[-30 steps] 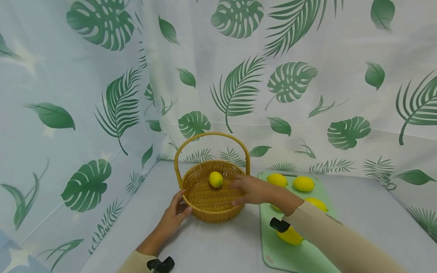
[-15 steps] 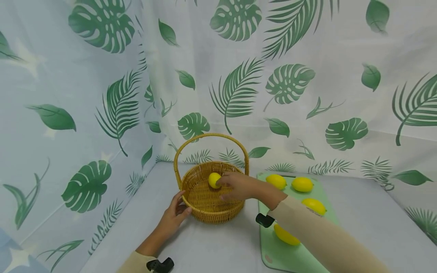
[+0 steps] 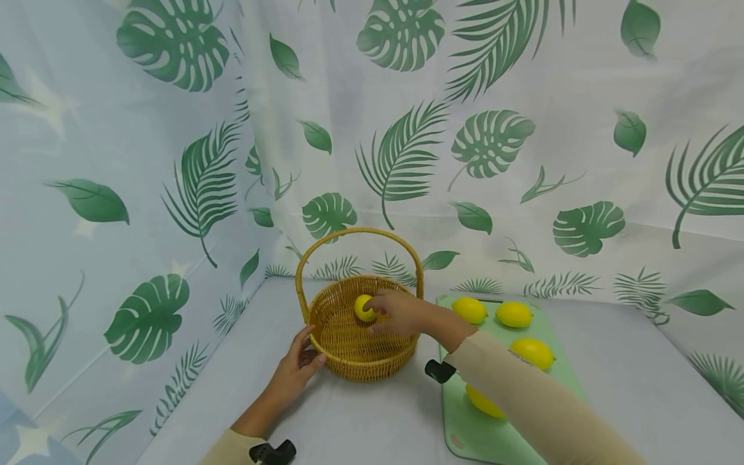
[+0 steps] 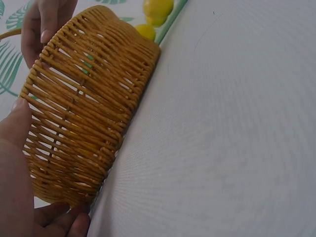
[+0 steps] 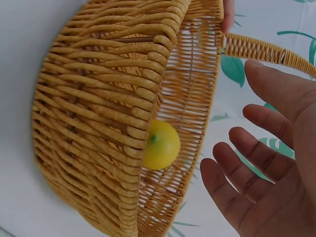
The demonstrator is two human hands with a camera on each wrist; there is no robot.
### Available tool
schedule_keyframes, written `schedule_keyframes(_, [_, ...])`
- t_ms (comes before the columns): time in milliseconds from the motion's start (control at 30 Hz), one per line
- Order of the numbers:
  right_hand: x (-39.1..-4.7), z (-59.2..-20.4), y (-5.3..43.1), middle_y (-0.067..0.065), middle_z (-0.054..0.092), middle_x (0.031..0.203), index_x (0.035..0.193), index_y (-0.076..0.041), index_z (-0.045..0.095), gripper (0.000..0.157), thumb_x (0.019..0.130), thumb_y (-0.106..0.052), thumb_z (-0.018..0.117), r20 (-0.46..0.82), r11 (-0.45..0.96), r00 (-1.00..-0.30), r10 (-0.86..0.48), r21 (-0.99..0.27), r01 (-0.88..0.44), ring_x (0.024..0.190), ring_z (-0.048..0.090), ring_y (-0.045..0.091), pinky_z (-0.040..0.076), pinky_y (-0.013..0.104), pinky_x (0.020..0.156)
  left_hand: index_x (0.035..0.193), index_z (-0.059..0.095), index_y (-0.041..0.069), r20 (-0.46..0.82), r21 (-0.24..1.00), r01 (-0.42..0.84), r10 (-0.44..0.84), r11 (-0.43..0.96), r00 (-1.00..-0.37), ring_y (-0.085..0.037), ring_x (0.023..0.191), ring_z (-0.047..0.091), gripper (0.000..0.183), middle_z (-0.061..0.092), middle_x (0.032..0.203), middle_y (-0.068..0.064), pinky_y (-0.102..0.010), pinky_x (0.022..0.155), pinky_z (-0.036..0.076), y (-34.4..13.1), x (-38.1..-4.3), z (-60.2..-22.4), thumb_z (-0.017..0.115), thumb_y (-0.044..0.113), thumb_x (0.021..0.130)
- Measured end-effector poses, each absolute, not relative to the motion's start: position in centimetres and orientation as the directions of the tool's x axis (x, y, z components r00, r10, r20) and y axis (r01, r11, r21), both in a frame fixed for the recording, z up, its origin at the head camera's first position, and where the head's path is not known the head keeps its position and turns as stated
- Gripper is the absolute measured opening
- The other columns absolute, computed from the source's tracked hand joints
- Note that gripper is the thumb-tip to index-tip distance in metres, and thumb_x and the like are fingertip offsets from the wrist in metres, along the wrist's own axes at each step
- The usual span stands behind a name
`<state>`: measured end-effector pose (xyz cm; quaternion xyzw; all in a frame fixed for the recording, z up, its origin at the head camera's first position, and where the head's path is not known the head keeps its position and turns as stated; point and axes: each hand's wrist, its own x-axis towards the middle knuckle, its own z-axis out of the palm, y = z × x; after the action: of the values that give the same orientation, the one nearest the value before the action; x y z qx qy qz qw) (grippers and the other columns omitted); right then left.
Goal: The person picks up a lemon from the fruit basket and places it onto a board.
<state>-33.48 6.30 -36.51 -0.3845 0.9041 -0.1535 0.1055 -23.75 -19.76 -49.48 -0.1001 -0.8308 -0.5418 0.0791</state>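
Note:
A round wicker basket [image 3: 366,368] with a tall arched handle stands on the white cloth in the head view. One yellow lemon [image 5: 164,145] lies inside it, toward the back. My left hand [image 3: 295,373] grips the basket's left side, thumb at the rim and fingers against the outer wall, as the left wrist view also shows. My right hand [image 3: 401,312] is over the basket's right part, its fingertips overlapping the lemon in the head view. In the right wrist view its fingers are spread and loosely bent, holding nothing, with the lemon apart from them.
Right of the basket lies a pale green board [image 3: 462,420] bearing several more lemons [image 3: 514,314]; my right forearm crosses over it. A leaf-patterned curtain [image 3: 511,232] stands behind and to the left.
My right hand has moved left and farther into the basket, up to the lemon. My left hand and the basket stay in place.

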Motion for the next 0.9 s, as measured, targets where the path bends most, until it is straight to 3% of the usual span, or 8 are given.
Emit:
schedule_keyframes(133, [-33.7, -36.5, 6.1, -0.009, 0.055, 0.114, 0.128, -0.021, 0.062, 0.045, 0.089, -0.042, 0.071, -0.089, 0.671, -0.694, -0.714, -0.367, -0.644, 0.110, 0.055, 0.018, 0.048, 0.034, 0.092, 0.154, 0.024, 0.021, 0.257, 0.879, 0.268, 0.080, 0.394, -0.963, -0.034, 0.117, 0.056, 0.071, 0.040, 0.146, -0.025, -0.051, 0.096, 0.045, -20.3, -24.6, -50.9, 0.064, 0.025, 0.096])
schedule_keyframes(367, [-34.3, -36.9, 5.9, 0.000, 0.058, 0.121, 0.128, -0.020, 0.063, 0.048, 0.088, -0.043, 0.071, -0.087, 0.667, -0.693, -0.716, -0.380, -0.641, 0.109, 0.055, 0.017, 0.048, 0.034, 0.091, 0.154, 0.024, 0.021, 0.267, 0.878, 0.279, 0.085, 0.390, -0.960, -0.031, 0.117, 0.056, 0.071, 0.040, 0.146, -0.024, -0.049, 0.096, 0.045, -20.5, -24.8, -51.4, 0.065, 0.028, 0.096])
schedule_keyframes(700, [-35.3, -37.6, 5.4, 0.005, 0.058, 0.124, 0.131, -0.013, 0.061, 0.049, 0.088, -0.035, 0.073, -0.117, 0.682, -0.696, -0.708, -0.370, -0.631, 0.111, 0.054, 0.021, 0.046, 0.039, 0.095, 0.154, 0.022, 0.008, 0.252, 0.879, 0.275, 0.110, 0.390, -0.961, -0.037, 0.116, 0.056, 0.071, 0.038, 0.144, -0.031, -0.049, 0.095, 0.046, -19.6, -23.0, -48.2, 0.062, 0.023, 0.098])
schedule_keyframes(900, [-36.1, -37.7, 5.2, 0.003, 0.058, 0.125, 0.130, -0.013, 0.062, 0.048, 0.087, -0.030, 0.075, -0.114, 0.689, -0.704, -0.701, -0.360, -0.629, 0.111, 0.055, 0.020, 0.047, 0.038, 0.094, 0.154, 0.022, 0.009, 0.252, 0.882, 0.271, 0.100, 0.385, -0.963, -0.037, 0.116, 0.055, 0.071, 0.039, 0.144, -0.030, -0.050, 0.096, 0.045, -19.7, -23.2, -48.4, 0.063, 0.023, 0.097])
